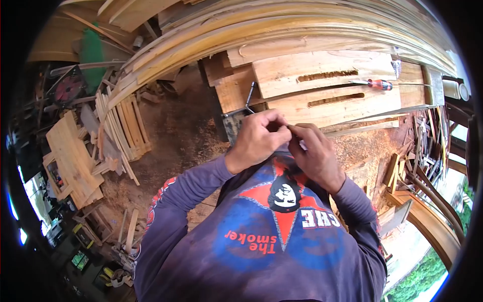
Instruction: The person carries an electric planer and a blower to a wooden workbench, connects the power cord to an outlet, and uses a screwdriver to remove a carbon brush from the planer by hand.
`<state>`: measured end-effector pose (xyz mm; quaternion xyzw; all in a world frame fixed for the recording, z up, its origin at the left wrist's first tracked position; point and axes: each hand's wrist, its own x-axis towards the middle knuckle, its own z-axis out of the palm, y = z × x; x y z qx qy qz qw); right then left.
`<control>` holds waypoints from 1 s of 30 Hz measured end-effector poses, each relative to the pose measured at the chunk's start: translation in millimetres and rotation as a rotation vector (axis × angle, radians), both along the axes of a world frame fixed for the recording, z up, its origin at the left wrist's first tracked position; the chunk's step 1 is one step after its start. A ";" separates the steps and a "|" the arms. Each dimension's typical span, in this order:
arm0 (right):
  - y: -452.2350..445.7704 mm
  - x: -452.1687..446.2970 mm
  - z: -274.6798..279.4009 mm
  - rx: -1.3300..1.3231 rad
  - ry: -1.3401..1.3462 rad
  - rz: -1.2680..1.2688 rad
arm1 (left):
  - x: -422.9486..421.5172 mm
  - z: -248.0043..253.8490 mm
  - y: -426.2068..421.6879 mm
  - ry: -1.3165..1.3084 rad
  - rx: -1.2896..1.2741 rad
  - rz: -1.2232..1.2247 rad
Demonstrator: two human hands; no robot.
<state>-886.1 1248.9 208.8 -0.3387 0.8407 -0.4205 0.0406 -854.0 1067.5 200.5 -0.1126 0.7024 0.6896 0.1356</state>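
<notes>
My left hand [259, 135] and my right hand [314, 151] meet in front of my chest, at the bench's near edge. Both are closed, thumbs and fingertips pinched together. Whatever is between the fingertips is too small and hidden to make out. Just beyond the left hand, a thin metal rod [250, 94] with a dark tip juts up beside a dark metal fitting [232, 123] at the bench's end. Past the hands lie a slotted board [282, 83] and a second slotted board [289, 111]. A screwdriver [380, 84] with a red and black handle rests across them.
Long planks [211, 48] are stacked behind the bench. To the left, a bundle of wood strips [128, 126] and a wide board [73, 156] lean near a fan [68, 90]. Sawdust [362, 148] and offcuts cover the floor on the right, beside a curved wooden piece [427, 226].
</notes>
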 end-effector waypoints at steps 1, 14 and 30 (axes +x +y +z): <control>0.3 0.9 -1.8 -0.012 0.033 0.007 | 1.8 8.6 2.7 0.092 -0.155 0.054; 40.3 4.0 3.0 -0.239 0.332 0.062 | 27.1 38.2 28.7 0.001 0.282 0.114; 40.5 9.6 -11.0 0.046 -0.041 0.053 | 9.0 23.5 41.3 0.454 -0.622 -0.240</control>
